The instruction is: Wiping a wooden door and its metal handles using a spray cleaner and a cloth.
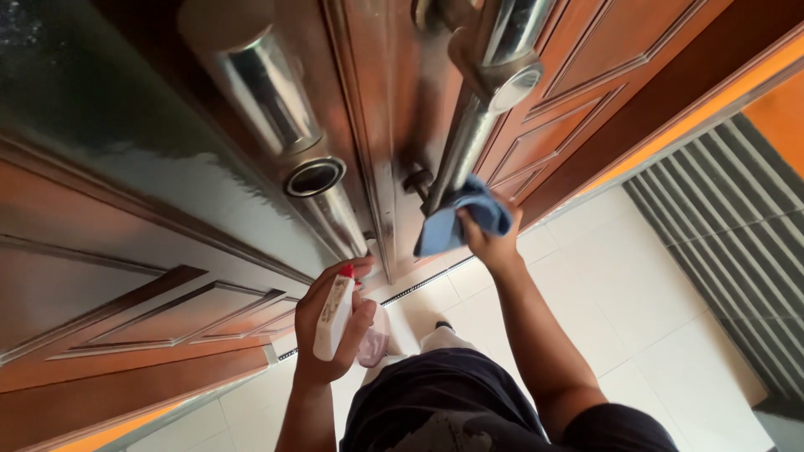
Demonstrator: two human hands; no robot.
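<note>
A view looking steeply down from a person's head at a pair of brown wooden doors [126, 251] and the person's two hands. Two long, shiny metal pull handles run down the doors, one on each leaf, their long axes pointing down toward the floor.

The right hand [490, 238] is closed around a blue cloth [461, 219], pressing it against the lower end of the right pull handle [465, 142]. The cloth is bunched, with one corner hanging down below the hand. A small dark knob [416, 179] sits on the door just left of the cloth.

The left hand [331, 322] is wrapped around one white spray bottle [333, 316], fingers curled fully around its body. The bottle stands nearly upright in the picture, its red nozzle tip [346, 270] pointing up and toward the door, close below the end of the left pull handle [293, 142]. A pale pink rounded thing [374, 339] shows just behind this hand; what it is cannot be told.

Below are the person's dark clothing [444, 402] and one foot [444, 326] on pale square floor tiles [636, 318]. A grey ribbed mat [737, 243] lies at the right, well apart from the hands. Nothing blocks either handle.
</note>
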